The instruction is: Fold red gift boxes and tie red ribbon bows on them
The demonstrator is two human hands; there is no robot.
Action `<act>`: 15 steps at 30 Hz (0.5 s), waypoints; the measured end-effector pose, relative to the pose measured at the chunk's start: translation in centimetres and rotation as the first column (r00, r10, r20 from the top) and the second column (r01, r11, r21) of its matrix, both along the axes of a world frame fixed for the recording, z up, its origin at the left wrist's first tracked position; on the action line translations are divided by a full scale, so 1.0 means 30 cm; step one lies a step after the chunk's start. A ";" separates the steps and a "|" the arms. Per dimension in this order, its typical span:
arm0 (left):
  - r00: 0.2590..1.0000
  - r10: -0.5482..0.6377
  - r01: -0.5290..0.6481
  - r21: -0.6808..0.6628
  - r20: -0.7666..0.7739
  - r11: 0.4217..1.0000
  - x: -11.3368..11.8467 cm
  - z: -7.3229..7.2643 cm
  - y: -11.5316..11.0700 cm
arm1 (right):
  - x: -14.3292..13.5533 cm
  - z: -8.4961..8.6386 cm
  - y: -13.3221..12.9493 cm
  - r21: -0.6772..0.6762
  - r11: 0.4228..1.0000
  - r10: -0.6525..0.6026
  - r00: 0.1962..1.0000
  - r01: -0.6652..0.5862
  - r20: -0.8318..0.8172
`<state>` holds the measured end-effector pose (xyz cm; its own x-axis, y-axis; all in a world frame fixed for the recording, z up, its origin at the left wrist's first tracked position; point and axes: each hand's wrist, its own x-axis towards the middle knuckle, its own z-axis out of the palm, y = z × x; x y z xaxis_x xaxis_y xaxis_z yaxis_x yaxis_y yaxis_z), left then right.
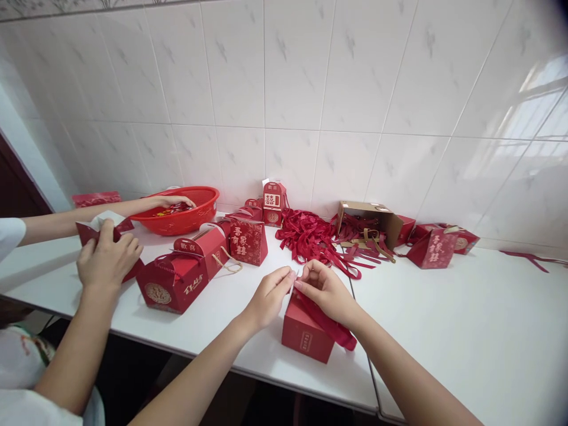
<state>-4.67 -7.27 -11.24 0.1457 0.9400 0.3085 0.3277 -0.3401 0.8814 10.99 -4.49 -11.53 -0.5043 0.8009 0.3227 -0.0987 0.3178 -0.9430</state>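
Note:
A small red gift box (307, 331) stands on the white table in front of me, close to the near edge. My left hand (270, 296) pinches at the top of this box, where a thin pale edge shows between the fingertips. My right hand (326, 293) is closed on a red ribbon (335, 331) that hangs down over the right side of the box. The fingertips of both hands nearly meet above the box. Exactly how the ribbon runs at the pinch is hidden by the fingers.
On the left, a co-worker holds a red box (84, 234) and reaches into a red plastic basket (177, 222). Several red boxes (171, 281) stand between us. Behind my hands lie a ribbon heap (310, 231) and a cardboard carton (393, 225) of ribbons. Another red box (437, 248) stands right.

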 end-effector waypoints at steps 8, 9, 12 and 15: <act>0.981 0.055 -0.050 0.032 -0.188 0.998 -0.008 -0.012 0.005 | -0.010 -0.005 -0.009 0.076 0.991 -0.107 0.991 0.113 -0.080; 0.966 0.086 -0.076 0.050 -0.243 0.996 -0.021 -0.017 0.006 | 0.000 -0.008 -0.019 0.128 0.971 -0.189 0.975 0.203 -0.115; 0.865 0.251 -0.213 0.134 -0.435 0.968 -0.091 -0.040 0.012 | 0.066 -0.028 -0.063 0.287 0.817 -0.455 0.865 0.501 -0.214; 0.725 0.438 -0.385 0.215 -0.531 0.897 -0.179 -0.064 0.026 | 0.162 -0.060 -0.111 0.279 0.711 -0.592 0.763 0.646 -0.260</act>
